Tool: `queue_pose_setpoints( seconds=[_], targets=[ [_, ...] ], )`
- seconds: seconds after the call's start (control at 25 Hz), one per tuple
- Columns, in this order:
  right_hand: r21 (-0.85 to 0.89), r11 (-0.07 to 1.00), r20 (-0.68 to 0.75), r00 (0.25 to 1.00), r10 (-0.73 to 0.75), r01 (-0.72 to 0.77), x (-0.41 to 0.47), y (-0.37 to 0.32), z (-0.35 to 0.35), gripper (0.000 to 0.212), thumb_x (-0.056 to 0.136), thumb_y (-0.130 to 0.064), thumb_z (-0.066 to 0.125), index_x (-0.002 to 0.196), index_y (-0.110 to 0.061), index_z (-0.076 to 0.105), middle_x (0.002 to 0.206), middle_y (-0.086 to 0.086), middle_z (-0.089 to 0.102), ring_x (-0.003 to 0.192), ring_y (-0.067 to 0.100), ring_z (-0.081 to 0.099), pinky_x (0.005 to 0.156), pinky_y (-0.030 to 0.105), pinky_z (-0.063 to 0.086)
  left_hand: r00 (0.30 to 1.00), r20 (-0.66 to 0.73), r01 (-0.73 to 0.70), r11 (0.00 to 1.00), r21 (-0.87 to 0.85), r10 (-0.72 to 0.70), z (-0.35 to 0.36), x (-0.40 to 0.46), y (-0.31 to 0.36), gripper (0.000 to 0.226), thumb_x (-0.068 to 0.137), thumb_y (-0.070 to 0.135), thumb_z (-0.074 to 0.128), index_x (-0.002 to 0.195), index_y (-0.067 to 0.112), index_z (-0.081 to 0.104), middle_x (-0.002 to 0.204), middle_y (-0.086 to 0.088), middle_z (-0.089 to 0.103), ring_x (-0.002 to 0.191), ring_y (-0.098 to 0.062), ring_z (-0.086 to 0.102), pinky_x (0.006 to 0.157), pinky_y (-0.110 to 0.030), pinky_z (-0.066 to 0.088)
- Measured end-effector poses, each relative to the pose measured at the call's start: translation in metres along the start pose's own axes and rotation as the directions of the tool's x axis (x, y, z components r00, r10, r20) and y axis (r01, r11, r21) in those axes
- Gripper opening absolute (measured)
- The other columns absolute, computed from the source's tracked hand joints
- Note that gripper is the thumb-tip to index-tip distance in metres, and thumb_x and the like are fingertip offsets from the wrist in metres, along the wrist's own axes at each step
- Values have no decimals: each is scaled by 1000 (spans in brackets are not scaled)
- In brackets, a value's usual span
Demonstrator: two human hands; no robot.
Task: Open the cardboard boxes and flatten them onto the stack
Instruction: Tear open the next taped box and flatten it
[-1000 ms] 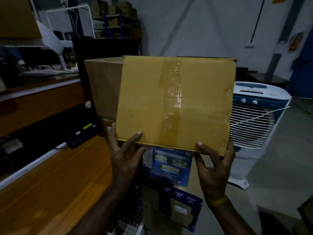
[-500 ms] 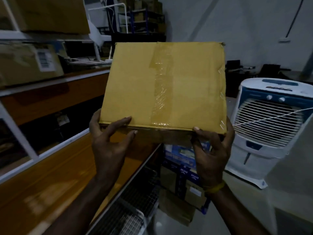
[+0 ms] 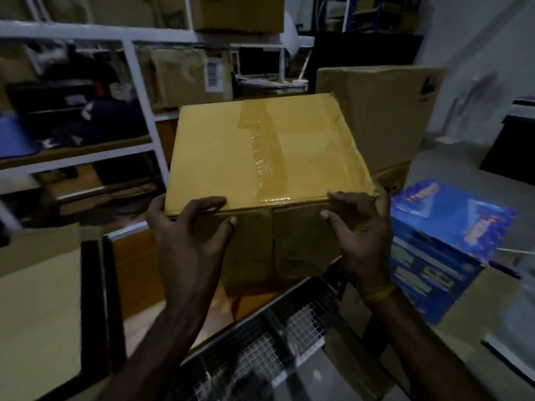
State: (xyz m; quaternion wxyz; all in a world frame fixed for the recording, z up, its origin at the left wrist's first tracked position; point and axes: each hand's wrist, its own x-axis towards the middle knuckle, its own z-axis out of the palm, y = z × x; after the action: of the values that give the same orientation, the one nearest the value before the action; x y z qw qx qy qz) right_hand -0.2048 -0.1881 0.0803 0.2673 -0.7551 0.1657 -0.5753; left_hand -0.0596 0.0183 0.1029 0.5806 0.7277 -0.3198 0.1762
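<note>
I hold a closed yellow-brown cardboard box (image 3: 260, 151) in front of me, its taped top face tilted toward the camera. A strip of clear tape runs down the middle of that face. My left hand (image 3: 188, 235) grips the near left corner, fingers curled over the top edge. At the near right corner my right hand (image 3: 359, 235) grips the box in the same way, with a yellow band on its wrist. The near side of the box shows a seam between two flaps.
A larger brown box (image 3: 382, 111) stands behind at the right. A blue printed carton (image 3: 440, 250) sits at the right. White-framed shelves (image 3: 139, 91) with boxes fill the left. Flat cardboard (image 3: 37, 308) lies at the lower left, a wire-mesh rack (image 3: 275, 337) below.
The box has come down and tilted, so its top face and near side now show. The view has swung left toward the shelves; the white cooler is out of sight. Both hands keep their grip.
</note>
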Motion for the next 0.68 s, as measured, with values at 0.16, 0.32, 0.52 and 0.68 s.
queue_pose_setpoints(
  seconds=[0.16,0.32,0.52,0.68],
  targets=[
    [105,994,67,998,-9,2,21,20,26,34,85,-16,76,117,-21,64,125,15,52,113,-7,51,100,13,40,995,-90,-25,983,183,42,9,10,-5,35,77,43,79,106,50,62,150,-2,24,138,-28,31,106,-47,44],
    [133,991,81,996,-23,12,51,43,57,37,91,-27,69,127,-25,59,139,21,40,124,16,49,101,10,37,981,-158,-80,973,216,116,34,33,-24,40,82,44,76,120,40,64,152,-11,23,142,-29,25,110,-46,39],
    [62,998,148,988,-38,29,72,82,101,62,89,-46,63,145,-44,36,155,22,22,145,29,25,113,8,22,969,-180,-116,955,274,169,66,71,-68,66,81,49,73,141,32,50,154,-17,18,144,-24,19,112,-46,37],
    [57,998,120,992,-40,33,81,101,125,67,87,-46,62,147,-41,32,153,22,23,143,24,23,113,19,26,970,-195,-83,954,289,144,81,79,-101,79,80,54,70,147,34,34,154,-18,19,142,-31,26,107,-40,39]
  ],
)
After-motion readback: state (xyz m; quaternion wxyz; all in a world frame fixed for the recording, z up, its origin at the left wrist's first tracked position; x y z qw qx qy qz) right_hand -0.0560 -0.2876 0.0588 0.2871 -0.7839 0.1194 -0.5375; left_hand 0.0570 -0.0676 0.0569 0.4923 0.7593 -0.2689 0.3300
